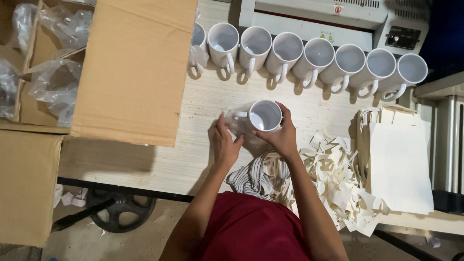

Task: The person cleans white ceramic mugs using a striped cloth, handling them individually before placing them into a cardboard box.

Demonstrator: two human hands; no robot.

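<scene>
An open cardboard box point(134, 65) sits at the left of the wooden table point(164, 159), its compartments stuffed with clear plastic bags point(53, 85). Near the table's middle, a person in a red top holds a white mug point(261, 116) just above the surface: the left hand point(225, 143) is curled around the side where the handle sticks out, and the right hand point(280, 135) is wrapped around the opposite side below the rim. A thin clear wrapper may cling to the mug, though the view is too soft to be sure. Behind it a row of white mugs point(317, 59) lines the front of a grey machine point(339, 16). To the right lie cream paper scraps point(338, 180) and a stack of cream paper bags point(398, 164).
</scene>
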